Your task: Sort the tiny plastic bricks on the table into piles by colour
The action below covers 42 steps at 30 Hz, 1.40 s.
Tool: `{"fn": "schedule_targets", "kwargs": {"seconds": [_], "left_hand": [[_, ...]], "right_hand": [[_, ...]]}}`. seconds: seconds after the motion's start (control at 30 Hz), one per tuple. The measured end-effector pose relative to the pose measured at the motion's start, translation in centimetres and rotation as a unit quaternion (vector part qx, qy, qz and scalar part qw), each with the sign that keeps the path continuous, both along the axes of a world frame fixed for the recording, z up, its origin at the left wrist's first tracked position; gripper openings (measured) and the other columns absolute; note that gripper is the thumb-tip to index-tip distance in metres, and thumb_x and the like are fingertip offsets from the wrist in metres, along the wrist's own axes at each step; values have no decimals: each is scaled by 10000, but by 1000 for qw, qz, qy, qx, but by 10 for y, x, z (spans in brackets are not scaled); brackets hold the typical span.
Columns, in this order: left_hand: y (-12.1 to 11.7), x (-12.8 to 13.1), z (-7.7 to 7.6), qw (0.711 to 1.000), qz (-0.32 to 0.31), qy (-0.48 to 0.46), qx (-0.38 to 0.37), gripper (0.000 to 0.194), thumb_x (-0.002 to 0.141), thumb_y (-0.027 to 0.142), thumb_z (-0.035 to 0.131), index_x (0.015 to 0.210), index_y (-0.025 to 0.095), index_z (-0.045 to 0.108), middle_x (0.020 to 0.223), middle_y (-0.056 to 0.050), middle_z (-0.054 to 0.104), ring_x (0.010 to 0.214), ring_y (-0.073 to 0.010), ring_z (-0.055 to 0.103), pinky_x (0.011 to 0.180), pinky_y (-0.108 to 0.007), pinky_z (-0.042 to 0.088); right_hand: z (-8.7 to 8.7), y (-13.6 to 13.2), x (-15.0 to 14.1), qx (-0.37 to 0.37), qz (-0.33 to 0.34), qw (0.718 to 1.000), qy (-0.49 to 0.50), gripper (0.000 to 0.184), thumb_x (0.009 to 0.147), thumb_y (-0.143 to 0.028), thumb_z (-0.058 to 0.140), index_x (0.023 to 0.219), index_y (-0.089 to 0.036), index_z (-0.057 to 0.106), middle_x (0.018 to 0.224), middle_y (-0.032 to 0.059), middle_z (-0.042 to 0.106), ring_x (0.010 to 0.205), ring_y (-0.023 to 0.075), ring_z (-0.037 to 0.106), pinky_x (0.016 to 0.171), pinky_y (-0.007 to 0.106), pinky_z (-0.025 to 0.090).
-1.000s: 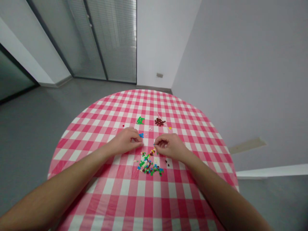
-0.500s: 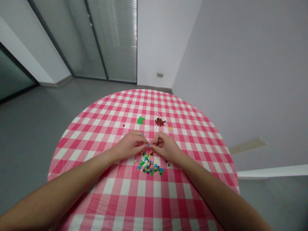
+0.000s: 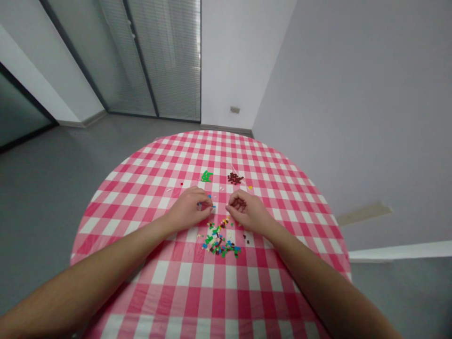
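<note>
My left hand [image 3: 190, 207] pinches a tiny blue brick [image 3: 213, 206] between thumb and forefinger, above the checked table. Across a small gap, my right hand [image 3: 250, 210] has its thumb and fingertips pressed together; whether a piece sits between them is too small to see. Just nearer to me than both hands lies a loose pile of mixed small bricks [image 3: 219, 244] in green, blue, white, yellow and brown. Partly behind my left fingers, more blue bricks [image 3: 209, 196] show on the cloth.
A round table with a red-and-white checked cloth [image 3: 208, 275] carries everything. Beyond my hands are a green brick heap [image 3: 206, 176] and a dark brown one [image 3: 235, 178]. A red piece [image 3: 181, 184], white pieces [image 3: 168, 190] and a yellow piece [image 3: 250, 187] lie apart.
My hands, whose fingertips met around a blue brick, have drawn apart. The blue brick has gone leftward with my left hand, and my right hand has shifted slightly right.
</note>
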<state>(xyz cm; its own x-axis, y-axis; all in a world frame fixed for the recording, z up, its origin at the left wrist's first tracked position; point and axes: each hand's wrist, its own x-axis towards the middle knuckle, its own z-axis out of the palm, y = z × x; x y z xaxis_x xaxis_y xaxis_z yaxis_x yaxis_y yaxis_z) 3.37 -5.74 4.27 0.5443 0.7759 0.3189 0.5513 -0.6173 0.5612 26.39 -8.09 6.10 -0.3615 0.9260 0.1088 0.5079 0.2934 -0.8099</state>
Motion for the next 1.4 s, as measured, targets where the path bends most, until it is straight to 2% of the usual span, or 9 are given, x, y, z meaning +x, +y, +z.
{"fn": "schedule_targets", "kwargs": {"seconds": [0.07, 0.17, 0.27, 0.37, 0.57, 0.9, 1.07, 1.27, 1.4], "left_hand": [[3, -1, -4, 1000, 16, 10, -3, 109, 807, 160, 636, 738, 206, 707, 770, -40, 703, 785, -204, 604, 797, -382, 467], [5, -1, -9, 999, 29, 27, -7, 124, 792, 164, 625, 726, 207, 721, 744, -47, 699, 760, -215, 601, 776, -396, 463], [5, 0, -11, 999, 34, 41, -12, 126, 777, 168, 623, 715, 213, 724, 741, -52, 700, 755, -224, 607, 764, -400, 455], [5, 0, -10, 998, 39, 50, -17, 119, 766, 170, 625, 709, 217, 718, 756, -51, 711, 757, -224, 612, 771, -401, 444], [5, 0, -10, 997, 46, 53, -26, 127, 766, 172, 632, 710, 221, 735, 752, -47, 720, 754, -223, 611, 779, -404, 431], [7, -3, -8, 994, 70, 83, -11, 181, 809, 186, 625, 745, 221, 791, 748, -56, 725, 751, -217, 597, 788, -399, 437], [6, -2, -5, 995, 40, 87, -1, 180, 832, 190, 624, 783, 219, 795, 729, -48, 690, 756, -215, 581, 773, -388, 431], [4, 2, -6, 995, 24, 93, 1, 198, 847, 175, 607, 785, 215, 790, 754, -48, 693, 778, -219, 590, 784, -391, 428], [5, 1, -5, 994, 37, 101, 3, 203, 851, 177, 603, 764, 214, 782, 758, -52, 700, 782, -224, 590, 784, -388, 434]], "right_hand": [[10, 4, 11, 4, -7, 999, -32, 55, 861, -235, 620, 859, -200, 578, 723, 3, 636, 634, 131, 579, 591, 243, 447], [26, 6, 27, -35, 60, 989, -134, 49, 839, -187, 628, 885, -184, 645, 732, 12, 661, 641, 132, 585, 591, 242, 422], [38, 4, 36, -100, 153, 952, -245, 80, 784, -134, 667, 844, -178, 696, 702, 3, 675, 599, 121, 572, 552, 236, 375], [42, -1, 35, -144, 183, 925, -299, 60, 761, -122, 691, 767, -177, 714, 665, -1, 684, 572, 115, 568, 532, 235, 360], [38, -4, 27, -161, 195, 914, -318, 178, 731, -44, 617, 761, -178, 731, 689, 8, 722, 589, 122, 599, 523, 234, 367], [43, -5, 22, -125, 193, 914, -335, 162, 776, -94, 614, 829, -159, 753, 722, 25, 722, 603, 121, 580, 560, 243, 355], [39, -4, 24, -107, 214, 916, -321, 242, 757, -76, 613, 896, -177, 783, 759, 21, 736, 630, 119, 588, 595, 239, 374], [36, -3, 22, -107, 210, 909, -343, 200, 752, -74, 610, 820, -169, 773, 715, 19, 720, 590, 107, 555, 561, 242, 339], [35, -3, 21, -83, 195, 920, -329, 164, 725, -80, 609, 756, -163, 747, 644, 8, 683, 550, 106, 524, 529, 241, 322]]}}
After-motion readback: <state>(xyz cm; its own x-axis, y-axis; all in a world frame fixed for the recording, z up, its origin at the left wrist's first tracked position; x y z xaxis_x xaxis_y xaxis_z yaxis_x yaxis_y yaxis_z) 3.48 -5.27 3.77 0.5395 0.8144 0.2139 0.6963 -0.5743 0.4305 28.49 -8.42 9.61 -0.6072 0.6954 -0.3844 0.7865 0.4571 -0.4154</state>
